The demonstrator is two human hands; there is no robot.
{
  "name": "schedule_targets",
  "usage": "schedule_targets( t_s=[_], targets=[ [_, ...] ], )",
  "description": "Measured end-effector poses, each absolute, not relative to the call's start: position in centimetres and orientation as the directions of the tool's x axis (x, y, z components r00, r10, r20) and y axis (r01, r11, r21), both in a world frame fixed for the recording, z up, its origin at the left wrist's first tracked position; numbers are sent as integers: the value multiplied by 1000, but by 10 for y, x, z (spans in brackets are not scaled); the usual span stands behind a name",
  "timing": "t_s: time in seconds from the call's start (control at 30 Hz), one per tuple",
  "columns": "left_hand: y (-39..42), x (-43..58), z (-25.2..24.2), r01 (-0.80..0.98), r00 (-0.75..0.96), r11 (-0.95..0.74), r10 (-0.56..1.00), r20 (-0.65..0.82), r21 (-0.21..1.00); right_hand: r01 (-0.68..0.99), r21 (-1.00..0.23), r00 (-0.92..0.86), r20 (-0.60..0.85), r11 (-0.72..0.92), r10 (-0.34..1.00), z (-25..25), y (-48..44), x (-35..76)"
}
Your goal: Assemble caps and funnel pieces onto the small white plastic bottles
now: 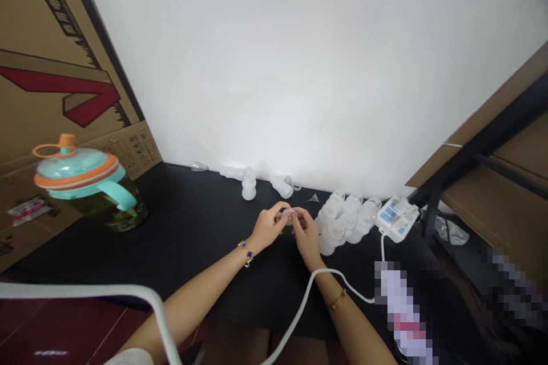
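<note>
My left hand (269, 225) and my right hand (306, 231) meet above a black table (184, 239), fingers pinched together on a small clear ring-shaped part (290, 214) held between them. A bracelet sits on each wrist. Just right of my right hand stands a cluster of several clear baby bottles (346, 218). Farther back near the wall, one small bottle (249, 184) stands upright and another (281, 186) lies on its side.
A large jug (88, 188) with a teal and orange lid stands at the table's left. A white power strip (398, 218) lies at the right, its cable (308, 296) running over my right forearm. Cardboard boxes (51, 68) lean at left; a white wall is behind.
</note>
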State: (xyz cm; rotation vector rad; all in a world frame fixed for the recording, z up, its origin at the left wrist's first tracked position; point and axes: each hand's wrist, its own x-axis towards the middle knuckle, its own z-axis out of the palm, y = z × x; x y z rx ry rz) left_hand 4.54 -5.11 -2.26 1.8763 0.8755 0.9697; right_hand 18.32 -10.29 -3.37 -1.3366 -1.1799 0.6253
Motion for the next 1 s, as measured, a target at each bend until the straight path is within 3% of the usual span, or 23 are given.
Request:
schedule_targets(
  t_s=[0.4,0.57,1.0],
  targets=[
    [-54,45,-18,304,437,-468,842,315,830,392,-893,378,376,221,846,-31,-103,182],
    [-56,44,-19,426,430,-558,818,383,712,325,-922,349,322,209,880,-34,-103,182],
    [-54,44,-18,453,468,-584,799,378,674,218,-952,348,282,215,894,-31,-101,180]
  ],
)
